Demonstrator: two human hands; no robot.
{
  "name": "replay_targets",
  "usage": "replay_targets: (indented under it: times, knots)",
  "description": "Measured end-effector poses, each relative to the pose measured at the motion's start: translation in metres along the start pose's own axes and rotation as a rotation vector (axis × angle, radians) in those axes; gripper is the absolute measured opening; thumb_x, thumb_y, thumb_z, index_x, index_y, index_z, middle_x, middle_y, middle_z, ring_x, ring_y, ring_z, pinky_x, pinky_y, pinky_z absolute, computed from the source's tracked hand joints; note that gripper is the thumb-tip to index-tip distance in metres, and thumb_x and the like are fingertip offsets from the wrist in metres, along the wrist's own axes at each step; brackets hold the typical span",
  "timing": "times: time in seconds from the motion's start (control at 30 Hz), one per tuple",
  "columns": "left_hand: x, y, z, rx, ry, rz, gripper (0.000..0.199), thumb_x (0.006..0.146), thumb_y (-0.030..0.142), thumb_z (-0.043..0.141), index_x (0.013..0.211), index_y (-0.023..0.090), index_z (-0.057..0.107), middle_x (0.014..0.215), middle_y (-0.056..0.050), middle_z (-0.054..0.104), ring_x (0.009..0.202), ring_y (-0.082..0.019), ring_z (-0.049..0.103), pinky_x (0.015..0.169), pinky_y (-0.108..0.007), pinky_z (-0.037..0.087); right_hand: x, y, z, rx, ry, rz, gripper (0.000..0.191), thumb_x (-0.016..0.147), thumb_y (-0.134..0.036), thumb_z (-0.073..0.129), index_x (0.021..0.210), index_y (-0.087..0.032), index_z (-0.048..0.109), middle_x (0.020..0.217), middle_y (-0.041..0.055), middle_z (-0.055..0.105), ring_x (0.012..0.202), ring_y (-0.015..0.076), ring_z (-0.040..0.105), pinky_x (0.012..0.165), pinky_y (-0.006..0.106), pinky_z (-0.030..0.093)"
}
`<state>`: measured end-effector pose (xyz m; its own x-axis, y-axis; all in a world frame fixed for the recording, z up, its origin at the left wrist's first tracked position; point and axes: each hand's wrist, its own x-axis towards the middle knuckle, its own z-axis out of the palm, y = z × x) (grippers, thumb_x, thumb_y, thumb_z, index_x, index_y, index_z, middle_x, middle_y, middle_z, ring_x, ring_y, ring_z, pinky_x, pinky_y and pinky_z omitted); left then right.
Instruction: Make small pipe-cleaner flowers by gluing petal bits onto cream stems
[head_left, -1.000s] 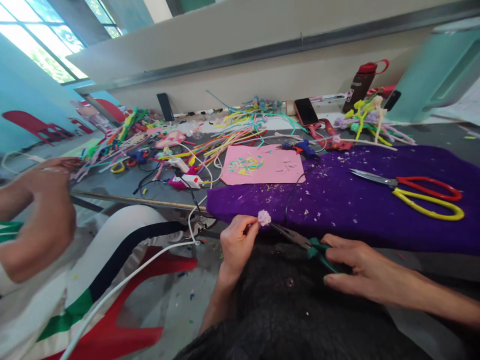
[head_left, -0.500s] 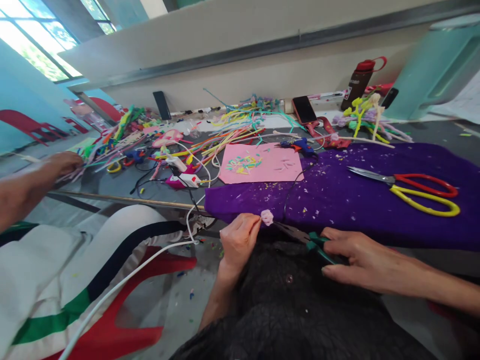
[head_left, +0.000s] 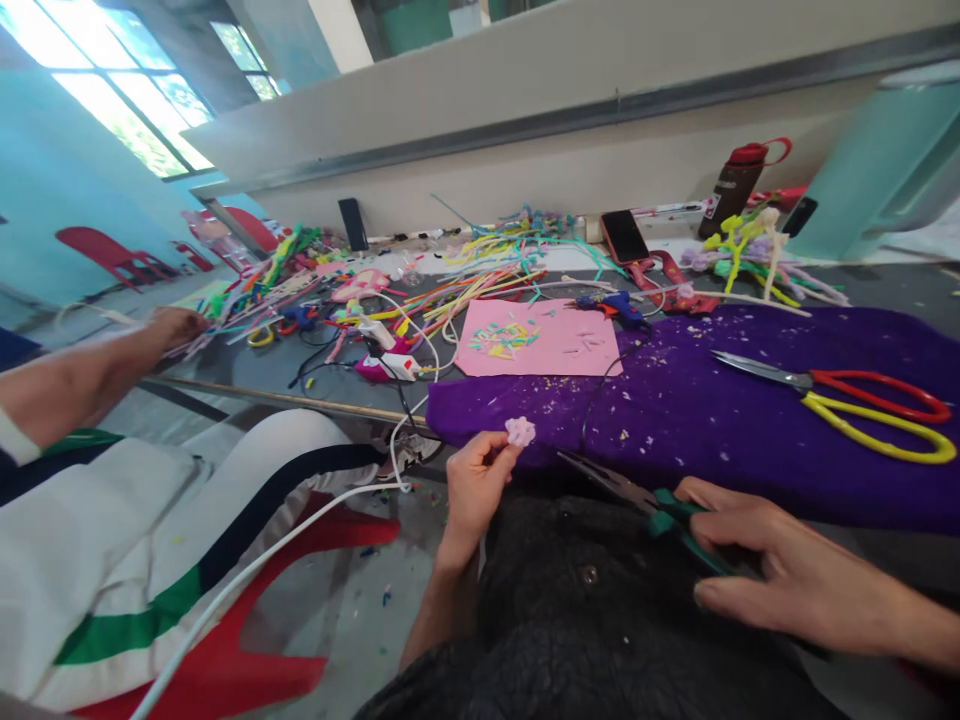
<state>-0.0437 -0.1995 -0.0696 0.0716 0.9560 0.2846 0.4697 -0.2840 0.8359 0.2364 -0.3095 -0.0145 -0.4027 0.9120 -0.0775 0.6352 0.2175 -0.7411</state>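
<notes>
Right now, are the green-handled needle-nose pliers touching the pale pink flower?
No, a visible gap separates the needle-nose pliers in the right hand from the pale pink flower in the left hand.

Left grip (head_left: 476,490): fingertips partly hide underside of pale pink fluffy piece (head_left: 520,432). Right grip (head_left: 787,555): fingers cover part of pliers' (head_left: 661,512) green handles; forearm cut off by right edge. Lettering on dark bottle (head_left: 727,195) too blurred to read. Teal container (head_left: 847,170), purple cloth (head_left: 757,470) also cut by right edge. Co-worker's arm (head_left: 90,375) blurred; whether touching coloured stems (head_left: 296,250), cannot tell. White cable (head_left: 171,663) leaves at bottom edge. Specks on cloth too small to identify.
</notes>
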Motion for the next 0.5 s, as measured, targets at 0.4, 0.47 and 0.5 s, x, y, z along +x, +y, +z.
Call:
replay_targets:
  times: [0.4,0.47,0.5]
  knots:
    - [-0.002,0.013,-0.004,-0.161,-0.081,-0.173,0.020,0.075,0.034,0.060,0.068,0.016,0.066,0.043,0.005,0.050,0.040,-0.007,0.045,0.042,-0.018,0.034,0.008,-0.002,0.018,0.150,-0.043,-0.021,0.023,0.077,-0.038,0.058,0.066,-0.018,0.053,0.079,0.0020,0.052,0.076,0.0180,0.052,0.069,0.028,0.045]
    - [-0.003,0.014,-0.005,-0.180,-0.098,-0.205,0.023,0.076,0.036,0.059,0.068,0.016,0.066,0.040,0.006,0.048,0.037,-0.007,0.043,0.041,-0.018,0.032,0.011,-0.004,0.021,0.172,-0.044,-0.032,0.025,0.077,-0.039,0.057,0.066,-0.018,0.053,0.079,0.0022,0.051,0.076,0.0180,0.052,0.070,0.028,0.044]
    - [-0.004,0.014,-0.006,-0.196,-0.109,-0.221,0.024,0.077,0.037,0.058,0.070,0.016,0.066,0.039,0.006,0.048,0.036,-0.007,0.042,0.040,-0.018,0.031,0.012,-0.004,0.023,0.179,-0.044,-0.038,0.025,0.077,-0.040,0.057,0.066,-0.018,0.054,0.078,0.0024,0.051,0.077,0.0184,0.052,0.070,0.028,0.044]
